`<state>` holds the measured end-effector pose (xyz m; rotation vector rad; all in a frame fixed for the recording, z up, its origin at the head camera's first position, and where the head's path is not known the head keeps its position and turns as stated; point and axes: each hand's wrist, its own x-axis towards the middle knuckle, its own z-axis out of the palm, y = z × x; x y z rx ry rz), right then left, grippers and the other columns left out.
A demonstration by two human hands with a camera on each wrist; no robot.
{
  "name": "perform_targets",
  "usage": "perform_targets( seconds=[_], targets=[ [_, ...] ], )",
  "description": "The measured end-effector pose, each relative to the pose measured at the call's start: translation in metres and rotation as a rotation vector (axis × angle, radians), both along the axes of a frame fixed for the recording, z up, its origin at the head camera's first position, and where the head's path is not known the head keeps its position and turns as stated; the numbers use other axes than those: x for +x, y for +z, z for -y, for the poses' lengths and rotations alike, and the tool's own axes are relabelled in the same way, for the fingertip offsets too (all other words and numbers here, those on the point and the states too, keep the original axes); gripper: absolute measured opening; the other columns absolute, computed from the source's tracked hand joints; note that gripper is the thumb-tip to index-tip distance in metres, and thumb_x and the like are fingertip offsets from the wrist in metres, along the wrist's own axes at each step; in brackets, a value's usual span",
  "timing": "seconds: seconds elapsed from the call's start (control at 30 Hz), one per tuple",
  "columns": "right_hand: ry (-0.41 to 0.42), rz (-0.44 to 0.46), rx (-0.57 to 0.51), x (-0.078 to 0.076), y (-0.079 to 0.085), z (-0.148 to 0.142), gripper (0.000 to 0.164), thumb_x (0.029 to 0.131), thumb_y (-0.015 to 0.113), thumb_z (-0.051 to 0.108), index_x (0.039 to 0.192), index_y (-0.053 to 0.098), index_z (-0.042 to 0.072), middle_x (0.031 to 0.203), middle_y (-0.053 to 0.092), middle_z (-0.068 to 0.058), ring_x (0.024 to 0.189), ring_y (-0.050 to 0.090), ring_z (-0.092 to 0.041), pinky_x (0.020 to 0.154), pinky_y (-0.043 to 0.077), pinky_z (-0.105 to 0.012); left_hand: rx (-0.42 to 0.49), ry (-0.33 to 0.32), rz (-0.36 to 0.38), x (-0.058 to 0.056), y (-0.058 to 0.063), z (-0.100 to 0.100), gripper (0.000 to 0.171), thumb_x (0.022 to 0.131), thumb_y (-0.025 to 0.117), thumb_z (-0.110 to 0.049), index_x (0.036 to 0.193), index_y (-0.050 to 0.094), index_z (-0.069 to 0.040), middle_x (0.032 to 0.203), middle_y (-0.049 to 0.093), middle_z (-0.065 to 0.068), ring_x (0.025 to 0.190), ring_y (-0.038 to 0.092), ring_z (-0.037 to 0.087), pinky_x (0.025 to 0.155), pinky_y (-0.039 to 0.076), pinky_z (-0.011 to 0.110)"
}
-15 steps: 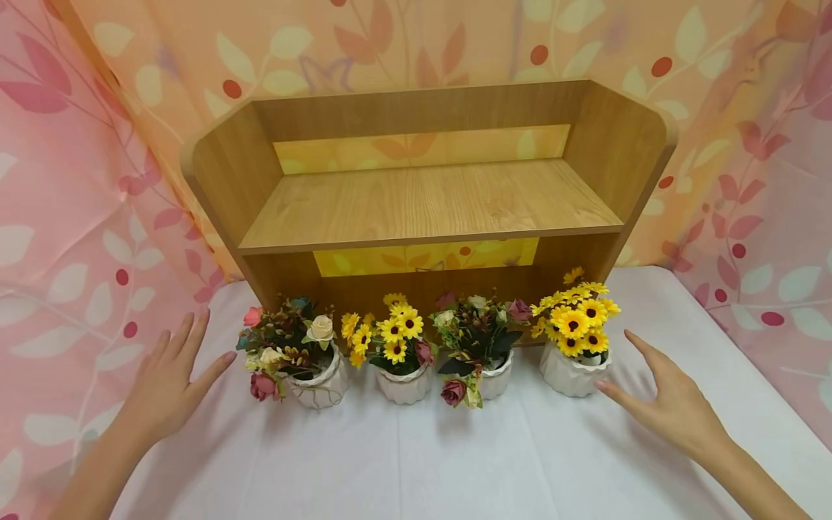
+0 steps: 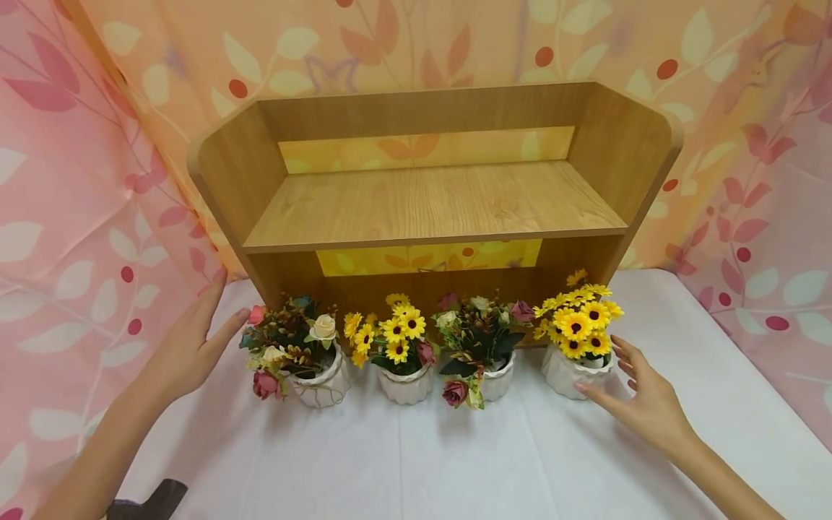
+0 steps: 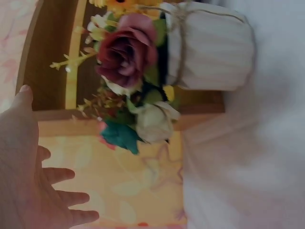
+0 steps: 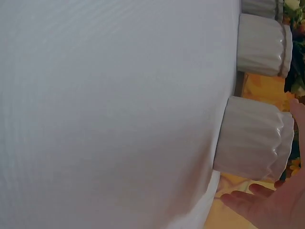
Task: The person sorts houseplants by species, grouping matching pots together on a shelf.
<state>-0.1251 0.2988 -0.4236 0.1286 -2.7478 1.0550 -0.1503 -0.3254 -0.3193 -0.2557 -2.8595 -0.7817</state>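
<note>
Four potted artificial flower arrangements stand in a row on the white cloth. At the right end is a white pot (image 2: 575, 375) of yellow sunflowers (image 2: 575, 323). My right hand (image 2: 650, 404) is around that pot's right side, thumb at the front, fingers slightly bent; the right wrist view shows a gap between the fingers (image 4: 238, 202) and the pot (image 4: 255, 138). On the left, my left hand (image 2: 185, 354) hangs with spread fingers beside the twine-tied pot (image 2: 321, 383) of mixed roses (image 2: 265, 384). The left wrist view shows that hand (image 3: 21, 167) holding nothing.
A two-level wooden shelf (image 2: 435, 202) stands right behind the pots. Between the end pots are another sunflower pot (image 2: 406, 386) and a rose pot (image 2: 497, 383). Patterned curtains (image 2: 78, 238) enclose the back and sides. A black object (image 2: 152, 498) shows at the lower left.
My right hand has moved left, closer around the right-end pot, its fingers bending slightly. The left hand has risen and shifted a little right. A black object has come into view at the lower left.
</note>
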Motion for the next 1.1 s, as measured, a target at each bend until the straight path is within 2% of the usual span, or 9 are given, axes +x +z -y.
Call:
perform_targets(
  seconds=[0.13, 0.3, 0.57, 0.67, 0.8, 0.87, 0.93, 1.03, 1.1],
  targets=[
    [-0.007, 0.011, -0.017, -0.002, -0.003, 0.004, 0.102, 0.083, 0.092, 0.029, 0.157, 0.031, -0.006, 0.148, 0.047, -0.043, 0.126, 0.054, -0.066, 0.098, 0.049, -0.067, 0.049, 0.003, 0.011, -0.005, 0.013, -0.01, 0.078, 0.113, 0.042, -0.044, 0.171, 0.0, -0.014, 0.173, 0.012, 0.028, 0.154, 0.016, 0.061, 0.117, 0.014, 0.083],
    [-0.026, 0.034, -0.046, -0.004, -0.005, 0.008, 0.104, 0.083, 0.092, 0.029, 0.156, 0.028, -0.008, 0.145, 0.046, -0.046, 0.121, 0.057, -0.067, 0.096, 0.052, -0.066, 0.15, 0.016, 0.032, -0.014, 0.029, -0.023, 0.073, 0.114, 0.038, -0.045, 0.172, 0.0, -0.022, 0.169, 0.026, 0.032, 0.148, 0.03, 0.063, 0.109, 0.028, 0.085],
    [-0.042, 0.031, -0.1, -0.009, -0.01, 0.014, 0.11, 0.08, 0.094, 0.022, 0.157, 0.022, -0.01, 0.144, 0.045, -0.048, 0.119, 0.057, -0.068, 0.097, 0.053, -0.068, 0.286, 0.037, -0.002, -0.028, 0.051, -0.037, 0.07, 0.113, 0.039, -0.048, 0.169, 0.02, -0.01, 0.159, 0.042, 0.032, 0.144, 0.041, 0.06, 0.108, 0.038, 0.079],
    [-0.055, 0.007, -0.097, -0.01, -0.013, 0.017, 0.109, 0.079, 0.095, 0.02, 0.155, 0.022, -0.01, 0.143, 0.045, -0.049, 0.117, 0.059, -0.068, 0.095, 0.053, -0.069, 0.331, 0.042, -0.021, -0.034, 0.06, -0.043, 0.07, 0.113, 0.04, -0.048, 0.165, 0.029, -0.003, 0.157, 0.044, 0.03, 0.144, 0.044, 0.057, 0.108, 0.042, 0.071],
    [-0.064, -0.012, -0.103, -0.011, -0.014, 0.02, 0.107, 0.08, 0.094, 0.02, 0.153, 0.023, -0.01, 0.141, 0.045, -0.051, 0.113, 0.06, -0.068, 0.091, 0.056, -0.068, 0.361, 0.08, -0.041, -0.04, 0.068, -0.048, 0.073, 0.112, 0.041, -0.05, 0.162, 0.031, 0.002, 0.159, 0.045, 0.03, 0.142, 0.048, 0.054, 0.096, 0.058, 0.035],
    [-0.072, -0.02, -0.106, -0.011, -0.014, 0.021, 0.104, 0.08, 0.094, 0.02, 0.152, 0.025, -0.01, 0.139, 0.046, -0.05, 0.112, 0.061, -0.067, 0.087, 0.063, -0.057, 0.36, 0.109, -0.05, -0.044, 0.071, -0.05, 0.074, 0.112, 0.041, -0.051, 0.162, 0.033, 0.002, 0.158, 0.046, 0.03, 0.139, 0.051, 0.054, 0.082, 0.058, 0.016],
    [-0.082, -0.024, -0.109, -0.011, -0.013, 0.022, 0.101, 0.08, 0.093, 0.019, 0.151, 0.026, -0.01, 0.138, 0.048, -0.049, 0.111, 0.063, -0.065, 0.081, 0.065, -0.035, 0.355, 0.135, -0.062, -0.046, 0.073, -0.051, 0.074, 0.111, 0.042, -0.052, 0.16, 0.036, 0.003, 0.154, 0.05, 0.031, 0.135, 0.055, 0.055, 0.069, 0.051, 0.005],
    [-0.103, -0.02, -0.109, -0.009, -0.012, 0.022, 0.1, 0.08, 0.093, 0.019, 0.15, 0.028, -0.01, 0.138, 0.05, -0.049, 0.11, 0.064, -0.064, 0.073, 0.05, -0.011, 0.335, 0.166, -0.067, -0.049, 0.073, -0.053, 0.074, 0.111, 0.045, -0.051, 0.157, 0.041, 0.006, 0.149, 0.054, 0.033, 0.13, 0.059, 0.055, 0.065, 0.049, 0.004],
    [-0.114, -0.011, -0.108, -0.008, -0.011, 0.022, 0.101, 0.079, 0.094, 0.02, 0.15, 0.029, -0.01, 0.138, 0.05, -0.049, 0.111, 0.063, -0.064, 0.071, 0.047, -0.008, 0.323, 0.17, -0.06, -0.05, 0.072, -0.053, 0.073, 0.111, 0.045, -0.049, 0.155, 0.042, 0.008, 0.147, 0.055, 0.034, 0.128, 0.06, 0.055, 0.07, 0.054, 0.009]
  ],
)
